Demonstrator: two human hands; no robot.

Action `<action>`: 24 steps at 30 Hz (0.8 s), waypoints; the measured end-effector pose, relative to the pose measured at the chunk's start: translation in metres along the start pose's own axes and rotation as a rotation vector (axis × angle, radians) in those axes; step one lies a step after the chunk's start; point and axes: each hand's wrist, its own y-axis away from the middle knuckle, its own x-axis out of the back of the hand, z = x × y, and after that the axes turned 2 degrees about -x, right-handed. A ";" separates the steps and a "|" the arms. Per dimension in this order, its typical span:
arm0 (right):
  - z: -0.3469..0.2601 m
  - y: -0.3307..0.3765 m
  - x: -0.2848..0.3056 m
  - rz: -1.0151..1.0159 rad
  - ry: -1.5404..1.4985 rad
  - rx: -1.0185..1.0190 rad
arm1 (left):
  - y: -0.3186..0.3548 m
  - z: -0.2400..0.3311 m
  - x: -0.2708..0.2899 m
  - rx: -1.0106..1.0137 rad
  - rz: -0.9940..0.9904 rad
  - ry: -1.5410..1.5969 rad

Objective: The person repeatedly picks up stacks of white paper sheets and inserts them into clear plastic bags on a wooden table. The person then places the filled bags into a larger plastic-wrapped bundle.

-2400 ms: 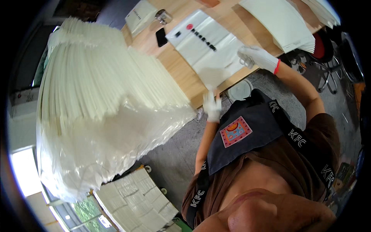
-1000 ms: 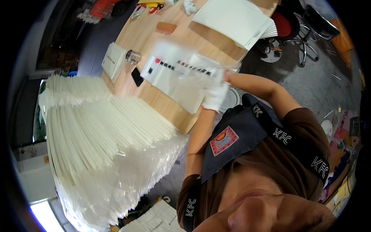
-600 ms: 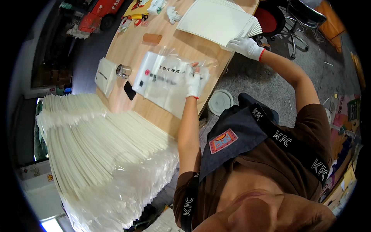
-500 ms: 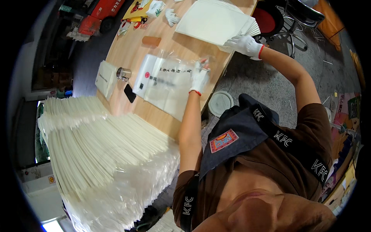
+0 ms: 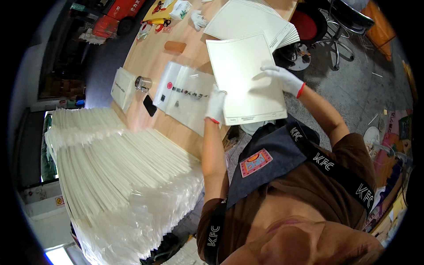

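Observation:
A cream-white paper sheet [image 5: 240, 66], with small print along its lower edge, is held tilted in front of me, over the table's near edge. My left hand [image 5: 215, 105], in a white glove with a red cuff, pinches the sheet's left edge. Over its right part lies my gloved right hand [image 5: 285, 81], fingers stretched out and casting a shadow on the paper; whether they touch it I cannot tell. Clear plastic bags [image 5: 187, 95] with dark print and a red mark lie just left of my left hand. Beyond the sheet sits a fanned stack of similar sheets [image 5: 245, 20].
On the wooden table [image 5: 150, 57] are a phone [image 5: 149, 106], a metal cup [image 5: 143, 83], a small white packet stack [image 5: 123, 88], an orange-brown block [image 5: 175, 47] and a loose glove [image 5: 198, 20]. A large heap of bagged sheets [image 5: 128, 172] fills the left. Chairs [image 5: 349, 17] stand at far right.
My right hand has brought a sheet from the fanned stack toward me. My left hand has moved slightly left and down from above the bags and now grips the sheet's edge.

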 end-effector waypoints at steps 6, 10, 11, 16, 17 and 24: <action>0.015 -0.005 -0.055 0.354 0.868 0.062 | 0.031 0.004 -0.093 -0.129 0.014 -1.014; -0.022 0.019 -0.044 0.232 1.227 0.337 | 0.033 -0.006 -0.040 -0.240 0.078 -0.047; -0.053 0.035 -0.055 0.149 1.339 0.397 | 0.042 -0.002 -0.020 -0.305 0.152 0.211; -0.091 0.051 -0.087 -0.362 1.715 0.851 | 0.110 0.079 0.053 -0.400 0.353 0.433; -0.090 0.046 -0.089 -0.446 1.883 0.856 | 0.124 0.087 0.056 -0.447 0.293 0.403; -0.074 0.003 -0.135 -0.671 1.494 0.374 | 0.157 0.006 -0.037 -0.526 0.358 -0.526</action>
